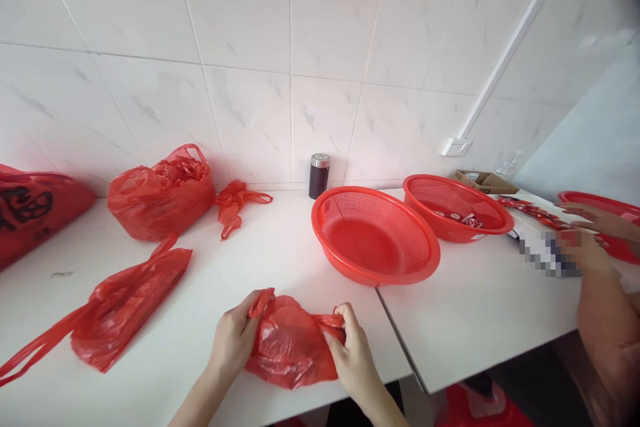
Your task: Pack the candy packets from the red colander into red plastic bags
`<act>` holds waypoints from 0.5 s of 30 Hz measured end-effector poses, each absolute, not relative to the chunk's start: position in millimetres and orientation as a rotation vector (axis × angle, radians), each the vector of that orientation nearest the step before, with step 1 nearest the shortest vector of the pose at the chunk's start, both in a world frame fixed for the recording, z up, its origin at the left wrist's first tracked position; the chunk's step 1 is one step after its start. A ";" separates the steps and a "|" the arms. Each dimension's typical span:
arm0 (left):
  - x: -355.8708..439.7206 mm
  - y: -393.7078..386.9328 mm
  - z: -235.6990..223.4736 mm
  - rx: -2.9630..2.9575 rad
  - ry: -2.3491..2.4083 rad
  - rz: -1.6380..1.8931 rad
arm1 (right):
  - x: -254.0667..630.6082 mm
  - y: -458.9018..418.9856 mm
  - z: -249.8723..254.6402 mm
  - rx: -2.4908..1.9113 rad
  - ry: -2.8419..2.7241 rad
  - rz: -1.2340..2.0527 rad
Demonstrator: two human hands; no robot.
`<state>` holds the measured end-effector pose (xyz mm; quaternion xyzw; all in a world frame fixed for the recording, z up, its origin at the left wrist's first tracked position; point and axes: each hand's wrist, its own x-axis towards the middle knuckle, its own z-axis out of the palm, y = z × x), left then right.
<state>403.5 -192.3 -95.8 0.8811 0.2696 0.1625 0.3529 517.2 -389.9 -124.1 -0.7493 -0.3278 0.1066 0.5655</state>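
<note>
A pale tiled wall (240,7) rises behind a white worktop (270,247), which a seam divides near the right. On its right half, a wide red mesh basket (345,210) stands nearer and a second red basket (455,233) just beyond, to its right. Another person's arm (603,307) reaches in at the far right. At the far left lies a red sack (40,213) with black marks; right of it sits a bulging red bag (160,207). A flattened red bag (130,307) lies nearer, its handles trailing left. In the near middle, at the worktop's edge, is the held red bag (295,350): the left hand (240,327) is closed around one handle, and the right hand (350,337) pinches the other between thumb and curled fingers. Far back are a cardboard box (493,183) at right, a crumpled red bag (235,200) left of centre, and an upright dark tumbler (319,180). Small packets (470,220) lie in the second basket.
</note>
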 end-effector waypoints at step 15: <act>383.3 -206.3 -107.2 2.288 0.382 0.521 | 513.8 -374.0 -94.6 -1.954 -0.649 0.274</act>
